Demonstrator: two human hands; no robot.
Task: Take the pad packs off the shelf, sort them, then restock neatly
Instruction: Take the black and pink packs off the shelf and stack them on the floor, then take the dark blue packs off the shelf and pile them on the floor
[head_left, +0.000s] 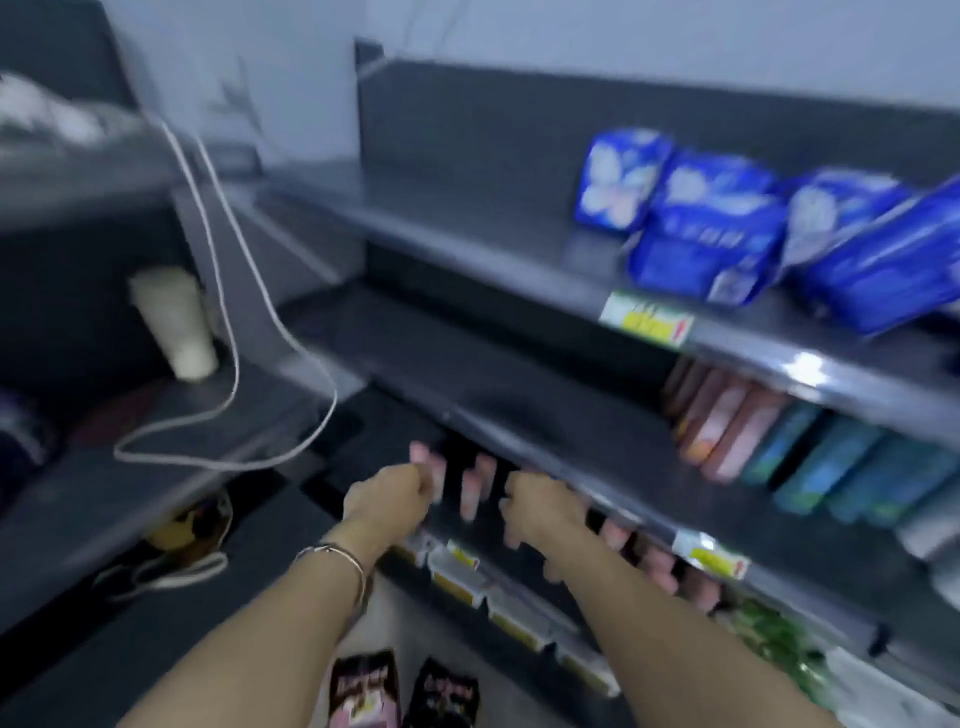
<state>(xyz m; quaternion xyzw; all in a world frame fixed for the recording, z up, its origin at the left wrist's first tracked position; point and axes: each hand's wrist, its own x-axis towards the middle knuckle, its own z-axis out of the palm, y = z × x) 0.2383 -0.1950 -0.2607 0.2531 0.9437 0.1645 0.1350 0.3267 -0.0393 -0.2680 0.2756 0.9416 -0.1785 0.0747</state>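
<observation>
The frame is blurred by motion. Both arms reach into the lower shelf, where a row of pink pad packs stands upright. My left hand, a bracelet on its wrist, has its fingers curled against the leftmost pink pack and seems to pinch it. Just under the lip of the middle shelf, my right hand has its fingers bent down among the pink packs; the blur hides whether it holds one. Blue pad packs lie on the top shelf. Pink and teal packs stand on the middle shelf.
Two dark packs lie on the floor below my arms. A white cable hangs in a loop at the left, beside a pale cup on a side rack. Yellow price tags line the shelf edges. Green packs sit at lower right.
</observation>
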